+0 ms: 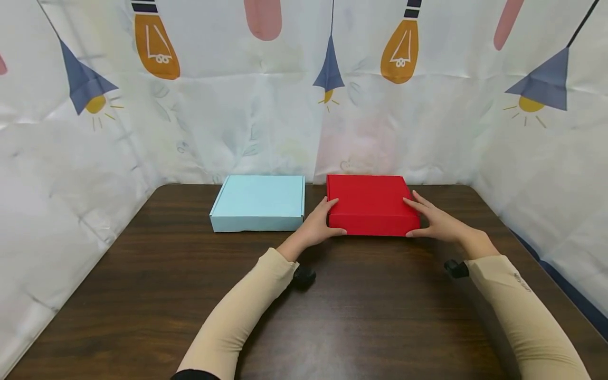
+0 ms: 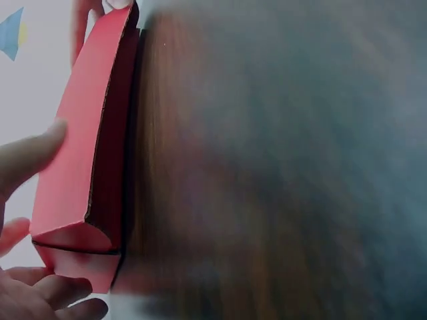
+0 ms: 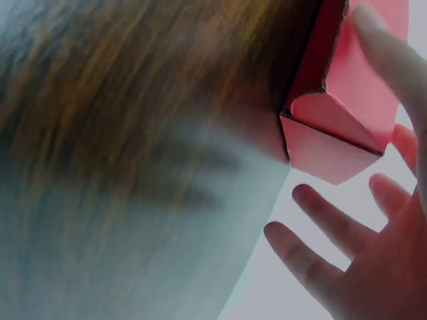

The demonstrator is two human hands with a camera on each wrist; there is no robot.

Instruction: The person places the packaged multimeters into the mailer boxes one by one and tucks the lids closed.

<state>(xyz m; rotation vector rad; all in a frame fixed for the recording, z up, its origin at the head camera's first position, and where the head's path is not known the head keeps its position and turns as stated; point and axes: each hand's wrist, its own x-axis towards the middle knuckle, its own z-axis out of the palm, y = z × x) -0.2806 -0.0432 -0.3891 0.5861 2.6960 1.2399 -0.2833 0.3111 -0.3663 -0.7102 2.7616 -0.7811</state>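
A closed red cardboard box (image 1: 368,195) lies flat on the dark wooden table (image 1: 361,316), towards its far edge. My left hand (image 1: 319,224) is at the box's left front corner, its thumb (image 2: 50,143) against the front panel and its fingers near the side and top edge. At the right front corner, my right hand (image 1: 442,224) has its thumb (image 3: 370,23) on the front panel. Its other fingers (image 3: 340,227) are spread and straight, some of them apart from the box's side. Below the front panel's cut edge, both wrist views show a dark red strip.
A light blue cardboard box (image 1: 260,198) sits left of the red one, a narrow gap between them. Behind the table hangs a white cloth (image 1: 214,126) printed with lamps and bulbs. Dark devices (image 1: 304,277) are strapped at both wrists over beige sleeves.
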